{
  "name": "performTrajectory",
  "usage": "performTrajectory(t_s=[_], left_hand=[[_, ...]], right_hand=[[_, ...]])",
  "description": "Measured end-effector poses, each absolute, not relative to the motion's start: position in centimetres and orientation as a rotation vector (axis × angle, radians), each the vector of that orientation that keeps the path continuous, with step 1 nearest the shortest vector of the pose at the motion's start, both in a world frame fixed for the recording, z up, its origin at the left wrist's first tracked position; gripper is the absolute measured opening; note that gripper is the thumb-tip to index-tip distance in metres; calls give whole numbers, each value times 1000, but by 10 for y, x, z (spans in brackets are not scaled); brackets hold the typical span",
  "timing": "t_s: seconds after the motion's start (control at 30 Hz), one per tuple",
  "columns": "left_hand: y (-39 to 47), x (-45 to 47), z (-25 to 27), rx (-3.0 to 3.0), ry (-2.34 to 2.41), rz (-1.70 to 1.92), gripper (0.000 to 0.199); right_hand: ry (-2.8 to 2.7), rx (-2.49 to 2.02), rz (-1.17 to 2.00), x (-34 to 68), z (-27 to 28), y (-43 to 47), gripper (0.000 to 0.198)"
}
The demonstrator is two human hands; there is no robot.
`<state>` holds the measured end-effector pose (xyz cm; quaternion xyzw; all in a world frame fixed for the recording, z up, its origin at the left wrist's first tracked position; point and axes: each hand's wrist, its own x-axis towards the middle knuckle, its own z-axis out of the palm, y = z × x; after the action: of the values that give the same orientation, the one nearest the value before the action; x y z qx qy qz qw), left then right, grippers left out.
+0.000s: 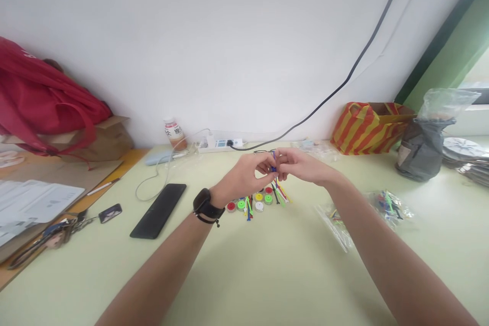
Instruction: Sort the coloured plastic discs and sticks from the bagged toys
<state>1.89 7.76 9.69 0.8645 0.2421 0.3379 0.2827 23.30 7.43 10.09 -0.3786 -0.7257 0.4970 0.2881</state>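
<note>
Blue piece (273, 168); between both grips (250, 172) (300, 165)

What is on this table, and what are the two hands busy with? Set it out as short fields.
Left hand: pinching a small blue piece
Right hand: fingers at the same piece, grip partly hidden
Left wrist: black watch
On table below hands: coloured discs, coloured strips
Table, left: flat black object
Table, right: clear bag of coloured pieces, striped bag
Near wall: bottle, power strip
</note>
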Motion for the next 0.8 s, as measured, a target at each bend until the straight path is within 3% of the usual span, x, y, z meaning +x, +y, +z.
performTrajectory(t_s=[0.1,0.17,0.3,0.5,0.63,0.8], left_hand=[[79,18,94,2329,691,921,2],[80,18,91,2341,734,868,13],[79,21,82,2349,625,567,11],[78,32,56,2446,536,143,10],[82,28,52,2584,545,191,15],[88,16,63,2629,680,217,37]], right_hand=[[-1965,-1122,1179,230,96,77,15],[-1991,-1315,1004,231,91,80,20],[-2147,-1774,727,244,74,94,27],[-2247,-1993,823,257,43,106,34],[-2242,-1965,759,250,39,106,38],[-2245,-1915,681,236,34,106,42]])
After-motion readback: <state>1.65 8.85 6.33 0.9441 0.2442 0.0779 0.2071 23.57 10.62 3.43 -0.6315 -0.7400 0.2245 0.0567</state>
